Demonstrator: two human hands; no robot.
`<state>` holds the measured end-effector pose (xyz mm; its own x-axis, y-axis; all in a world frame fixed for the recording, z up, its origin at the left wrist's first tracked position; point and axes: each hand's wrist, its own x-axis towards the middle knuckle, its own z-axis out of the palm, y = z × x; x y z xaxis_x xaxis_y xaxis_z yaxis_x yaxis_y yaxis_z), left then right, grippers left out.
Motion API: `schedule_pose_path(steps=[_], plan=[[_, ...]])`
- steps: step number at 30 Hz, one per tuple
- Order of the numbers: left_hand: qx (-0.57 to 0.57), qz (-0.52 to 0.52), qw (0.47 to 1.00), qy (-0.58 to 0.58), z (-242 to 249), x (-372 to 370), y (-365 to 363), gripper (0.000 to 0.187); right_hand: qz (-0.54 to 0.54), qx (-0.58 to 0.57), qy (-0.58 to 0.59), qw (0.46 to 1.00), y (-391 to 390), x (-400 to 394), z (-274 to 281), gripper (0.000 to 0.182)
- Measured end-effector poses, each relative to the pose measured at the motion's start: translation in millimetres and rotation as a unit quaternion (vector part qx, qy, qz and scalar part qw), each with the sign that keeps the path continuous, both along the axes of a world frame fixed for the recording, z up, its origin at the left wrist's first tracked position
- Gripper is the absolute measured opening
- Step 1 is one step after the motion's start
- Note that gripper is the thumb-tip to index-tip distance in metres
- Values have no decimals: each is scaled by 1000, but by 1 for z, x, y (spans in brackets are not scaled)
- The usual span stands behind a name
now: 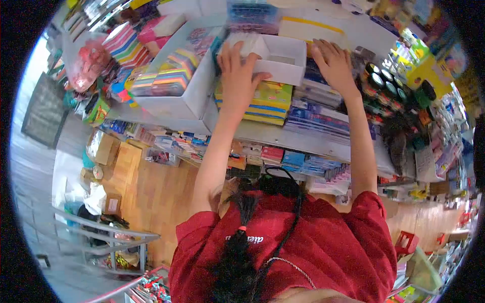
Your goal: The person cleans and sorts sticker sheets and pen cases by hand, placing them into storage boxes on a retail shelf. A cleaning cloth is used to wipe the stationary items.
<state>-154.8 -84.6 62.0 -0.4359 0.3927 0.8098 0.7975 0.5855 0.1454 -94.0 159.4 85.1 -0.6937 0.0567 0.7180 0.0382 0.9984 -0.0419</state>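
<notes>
From my end, the open white box (284,72) sits on the shelf (303,141), set back from its front edge and well in from either corner, between the large white bin (200,93) and the round-lidded jars (386,82). Yellow-green packs (268,98) lie just in front of it; I can't tell whether it rests partly on them. The left hand (235,70) is over the box's left end, fingers spread and thumb held apart toward the front wall, and I see no firm pinch. The right hand (333,65) is palm down just beyond the right end, fingers loosely apart, near the yellow-edged box (310,30) behind; I can't tell if its fingertips touch. I'd judge the white box to be thin card: light, fairly stiff at the corners, softer mid-wall, not very slippery, and easy to dent if squeezed. I'd take it by the two short end walls, low and near the corners, with even, gentle pressure. Its open side points up toward my camera, and its long axis runs left to right, roughly along the shelf's front edge. Blur hides most of what is at its left end.
</notes>
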Motion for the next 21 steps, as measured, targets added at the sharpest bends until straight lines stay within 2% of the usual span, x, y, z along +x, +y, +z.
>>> schedule_pose_path(steps=[4, 6, 9, 10, 12, 13, 16, 18, 20, 21], plan=[[6, 0, 1000, -24, -3, -3, -2, 42, 8, -30, -35, 999, -12, -2, -2, 44], [20, 3, 1000, -22, -2, -1, -3, 43, 48, -46, 40, 997, -17, -3, -7, 44], [21, -24, 999, 15, 2, 17, -9, 38, 104, -93, -26, 990, -42, 10, -1, 43], [12, -42, 999, 31, 6, 28, -14, 37, 137, -107, -1, 985, -49, 15, -1, 43], [61, -207, 976, -3, 22, 68, -39, 29, 202, -135, 52, 969, -61, 27, 2, 43], [81, -297, 949, -73, 29, 88, -55, 26, 220, -171, 86, 957, -74, 39, 12, 42], [135, -498, 804, -294, 41, 143, -121, 16, 267, -316, 151, 898, -104, 76, 4, 42], [193, -581, 736, -289, 25, 166, -163, 14, 399, -343, 168, 834, -124, 84, -17, 36], [274, -548, 761, -212, 9, 187, -202, 9, 570, -283, 88, 767, -168, 82, -11, 33], [367, -462, 778, -216, 1, 207, -220, 10, 594, -327, 47, 734, -193, 83, -14, 29]])
